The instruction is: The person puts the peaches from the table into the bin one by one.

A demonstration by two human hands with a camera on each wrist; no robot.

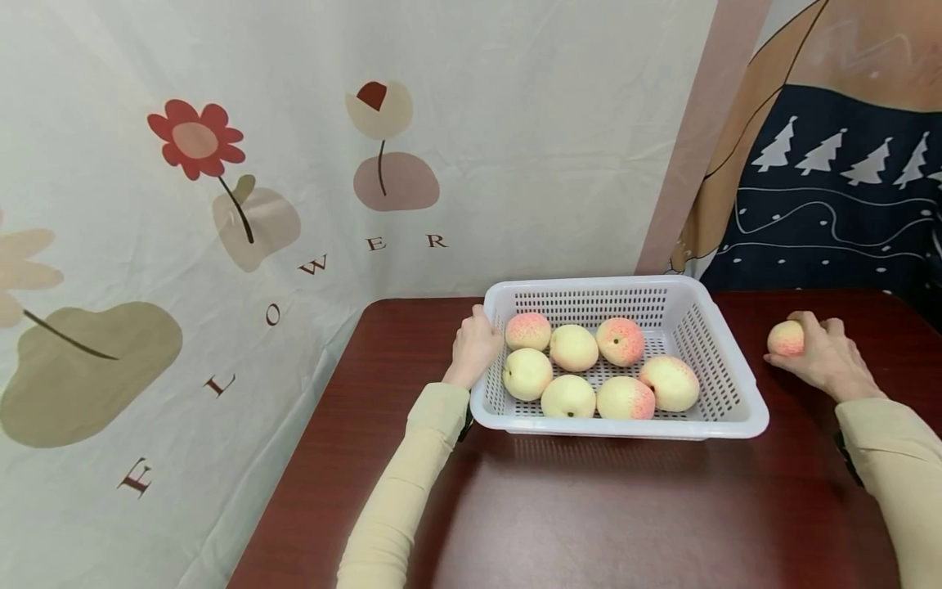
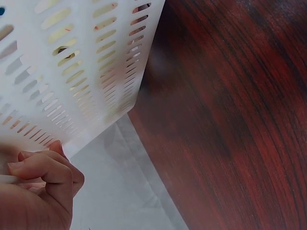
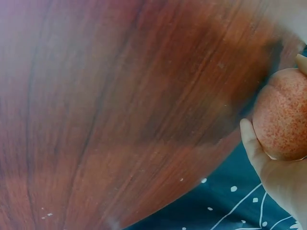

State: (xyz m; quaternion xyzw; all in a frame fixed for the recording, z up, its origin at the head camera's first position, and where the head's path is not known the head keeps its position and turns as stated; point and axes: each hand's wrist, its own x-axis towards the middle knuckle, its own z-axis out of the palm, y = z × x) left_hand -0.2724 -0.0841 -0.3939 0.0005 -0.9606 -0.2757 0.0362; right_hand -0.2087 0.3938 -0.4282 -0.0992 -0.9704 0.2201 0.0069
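A white plastic basket (image 1: 724, 427) with slotted walls stands on the table, several pale yellow and pink peaches (image 1: 574, 348) lying in it. My left hand (image 1: 474, 350) grips the basket's left rim. In the left wrist view its curled fingers (image 2: 60, 175) hook over the edge of the slotted wall (image 2: 91, 62). Off to the right of the basket, my right hand (image 1: 826, 353) holds a single peach (image 1: 786, 339). The right wrist view shows this peach (image 3: 283, 115) between thumb and fingers, its speckled pink side facing the camera.
The dark red wooden table (image 1: 611, 515) ends at the back against a pale curtain (image 1: 545, 147) printed with flowers and letters. Behind its right part hangs a navy cloth (image 1: 824, 213) with white trees.
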